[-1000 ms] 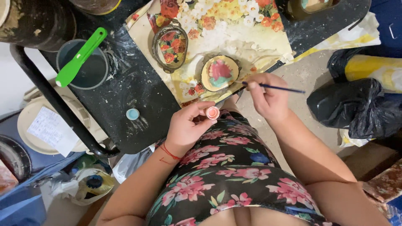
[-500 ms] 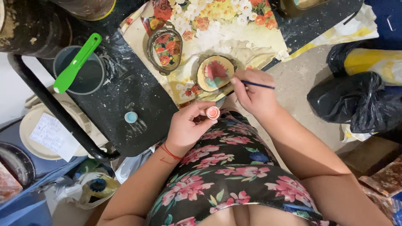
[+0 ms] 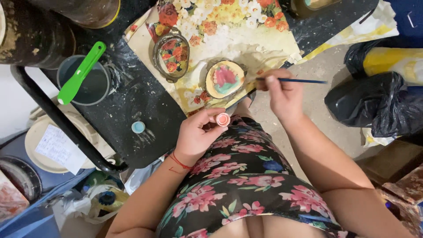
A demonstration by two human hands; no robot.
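Observation:
My left hand [image 3: 197,134] holds a small round pot of pink paint [image 3: 223,119] over my lap, near the table's front edge. A thin blue-handled brush [image 3: 296,80] lies in the fingers of my right hand [image 3: 282,94], its tip pointing left toward a small round wooden piece [image 3: 225,79] painted pink and teal. That piece rests on a floral sheet [image 3: 211,35] spread over the black table [image 3: 141,105]. An oval floral dish with a metal rim [image 3: 171,54] sits to the left of the round piece.
A small light-blue cap [image 3: 138,127] lies on the table. A cup with a green tool across it [image 3: 83,79] stands at the left. Dark pots [image 3: 31,35] line the far left. Black bags [image 3: 374,101] sit on the floor at right.
My right hand with the brush has shifted slightly right and back from the round piece. My left hand keeps the paint pot in the same place.

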